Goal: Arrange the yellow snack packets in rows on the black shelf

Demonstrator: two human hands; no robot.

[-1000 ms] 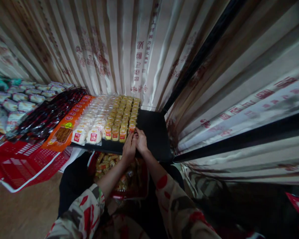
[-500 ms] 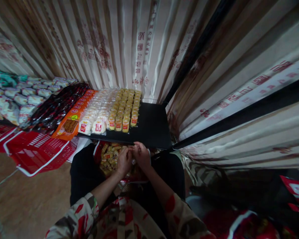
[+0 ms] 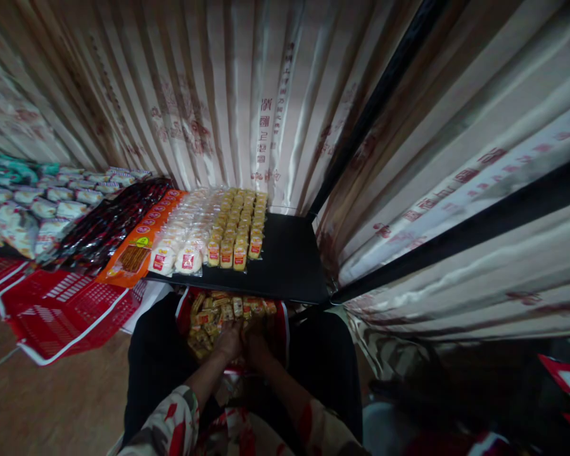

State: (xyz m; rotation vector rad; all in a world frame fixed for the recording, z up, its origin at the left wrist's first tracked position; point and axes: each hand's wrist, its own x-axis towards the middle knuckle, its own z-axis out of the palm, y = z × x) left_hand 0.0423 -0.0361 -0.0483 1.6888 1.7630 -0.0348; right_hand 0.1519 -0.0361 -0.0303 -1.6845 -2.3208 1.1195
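My left hand (image 3: 228, 342) and my right hand (image 3: 255, 345) are close together, low in a red basket (image 3: 285, 329) between my knees. Small yellow-wrapped snack packs (image 3: 211, 313) fill the basket around them. The fingers of both hands look curled and closed; whatever lies in them is hidden in the dim light. Just beyond the basket is the black shelf (image 3: 289, 253). Rows of yellow packaged cakes (image 3: 232, 234) stand on it, beside white round packaged cakes (image 3: 177, 247).
Farther left lie an orange snack bag (image 3: 133, 253), dark shiny packs (image 3: 104, 228) and white-wrapped packs (image 3: 42, 209). A red basket with a white handle (image 3: 71, 316) sits below them. Pleated curtains (image 3: 218, 95) and a black post (image 3: 370, 120) stand behind the shelf.
Both hands have lowered from near the shelf's front edge into the basket, closer to my body. The view has tilted up slightly, so the shelf appears lower.
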